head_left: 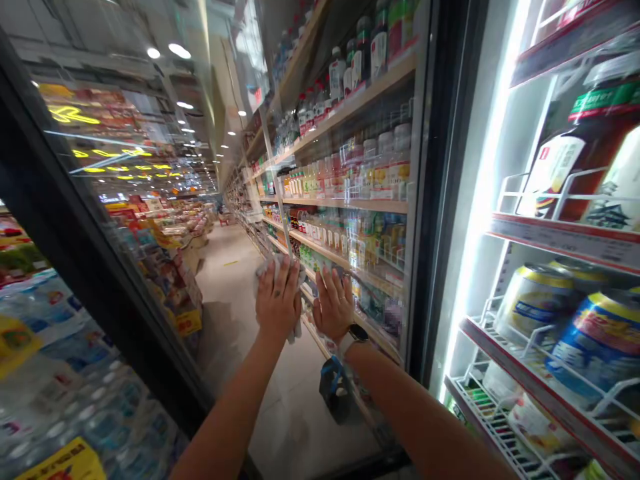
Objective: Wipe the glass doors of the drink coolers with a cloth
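A glass door in a dark frame (433,200) stands open in front of me. My left hand (279,293) presses a greyish-white cloth (296,330) against the glass, its fingers stretched out over the cloth. Just to the right, my right hand (333,303) lies spread on the bare glass, with a dark-faced watch (358,333) on the wrist. The two hands are close together but apart. Shelves of bottles (345,173) show through or in the glass behind them.
On the right is a lit cooler with wire-fronted shelves (565,243), holding large bottles and cans (533,303). Packs of water bottles (95,400) stand at lower left. A dark container with blue parts (335,390) appears low beyond the glass. An aisle (230,257) runs back.
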The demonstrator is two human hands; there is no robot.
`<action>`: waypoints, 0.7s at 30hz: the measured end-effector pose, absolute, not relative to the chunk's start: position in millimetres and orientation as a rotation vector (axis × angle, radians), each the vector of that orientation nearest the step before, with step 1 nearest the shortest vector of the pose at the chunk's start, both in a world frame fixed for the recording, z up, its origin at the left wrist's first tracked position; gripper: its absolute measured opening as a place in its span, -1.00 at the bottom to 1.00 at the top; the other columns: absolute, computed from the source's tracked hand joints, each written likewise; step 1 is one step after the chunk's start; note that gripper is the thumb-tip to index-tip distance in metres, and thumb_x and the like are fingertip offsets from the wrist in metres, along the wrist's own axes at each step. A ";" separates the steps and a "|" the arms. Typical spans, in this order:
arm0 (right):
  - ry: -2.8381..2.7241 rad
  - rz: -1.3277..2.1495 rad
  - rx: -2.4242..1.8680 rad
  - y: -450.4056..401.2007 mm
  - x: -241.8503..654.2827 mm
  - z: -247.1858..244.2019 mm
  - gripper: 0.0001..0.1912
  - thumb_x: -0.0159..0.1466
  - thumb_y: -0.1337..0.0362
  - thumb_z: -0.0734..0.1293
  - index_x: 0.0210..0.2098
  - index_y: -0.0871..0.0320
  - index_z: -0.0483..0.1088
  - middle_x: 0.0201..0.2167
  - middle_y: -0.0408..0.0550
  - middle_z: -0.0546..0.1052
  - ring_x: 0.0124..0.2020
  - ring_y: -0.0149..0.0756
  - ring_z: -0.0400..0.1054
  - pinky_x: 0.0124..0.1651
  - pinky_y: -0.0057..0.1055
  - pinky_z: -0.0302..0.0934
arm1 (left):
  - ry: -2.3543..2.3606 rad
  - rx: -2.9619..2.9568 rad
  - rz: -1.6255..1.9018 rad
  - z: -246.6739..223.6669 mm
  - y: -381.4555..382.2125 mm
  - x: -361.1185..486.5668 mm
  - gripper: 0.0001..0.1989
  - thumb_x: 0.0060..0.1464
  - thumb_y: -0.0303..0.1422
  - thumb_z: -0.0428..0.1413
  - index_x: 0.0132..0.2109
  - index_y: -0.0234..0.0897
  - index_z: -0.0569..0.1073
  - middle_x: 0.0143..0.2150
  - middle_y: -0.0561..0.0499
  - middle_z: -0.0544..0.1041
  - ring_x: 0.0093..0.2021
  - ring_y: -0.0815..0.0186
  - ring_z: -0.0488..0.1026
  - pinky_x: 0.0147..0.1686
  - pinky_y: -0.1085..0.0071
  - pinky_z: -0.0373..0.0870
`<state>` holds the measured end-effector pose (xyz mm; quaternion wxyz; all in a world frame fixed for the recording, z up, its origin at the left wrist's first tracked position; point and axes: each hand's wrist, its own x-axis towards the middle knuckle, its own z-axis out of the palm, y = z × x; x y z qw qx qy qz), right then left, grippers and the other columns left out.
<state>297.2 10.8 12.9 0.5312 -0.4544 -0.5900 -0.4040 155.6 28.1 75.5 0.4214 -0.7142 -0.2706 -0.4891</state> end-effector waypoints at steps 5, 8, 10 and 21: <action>-1.424 -0.953 -1.096 14.4 297.9 9.1 -0.27 0.33 0.30 0.16 0.44 0.26 -0.11 0.34 0.14 0.27 0.41 -0.10 -0.03 0.41 -0.09 -0.18 | -0.682 -1.848 -1.067 -5.5 21.8 141.4 -0.34 0.24 -0.46 -0.02 0.44 -0.19 0.01 0.34 -0.10 0.28 0.42 0.15 0.07 0.38 0.15 0.04; -1.428 -0.960 -1.120 16.9 297.9 7.1 -0.28 0.32 0.30 0.16 0.44 0.24 -0.07 0.35 0.12 0.24 0.42 -0.11 -0.04 0.41 -0.10 -0.17 | -0.658 -1.922 -0.995 -55.5 20.4 128.7 -0.34 0.23 -0.48 -0.02 0.43 -0.17 0.02 0.30 -0.08 0.35 0.36 0.21 0.20 0.37 0.23 0.05; -1.430 -0.963 -1.124 17.5 297.9 6.9 -0.28 0.32 0.30 0.15 0.44 0.24 -0.07 0.35 0.11 0.24 0.42 -0.11 -0.05 0.41 -0.09 -0.18 | -0.628 -1.965 -0.953 -69.6 20.3 121.5 -0.35 0.23 -0.51 -0.02 0.42 -0.16 0.06 0.28 -0.07 0.39 0.33 0.25 0.26 0.37 0.30 0.05; -1.418 -0.945 -1.098 14.9 295.9 10.1 -0.26 0.33 0.33 0.13 0.46 0.25 -0.18 0.33 0.13 0.28 0.41 -0.11 -0.01 0.42 -0.06 -0.20 | -0.737 -1.780 -1.228 108.9 33.4 128.3 -0.37 0.25 -0.46 0.00 0.41 -0.02 0.09 0.37 -0.04 0.24 0.47 0.14 -0.09 0.41 -0.07 -0.18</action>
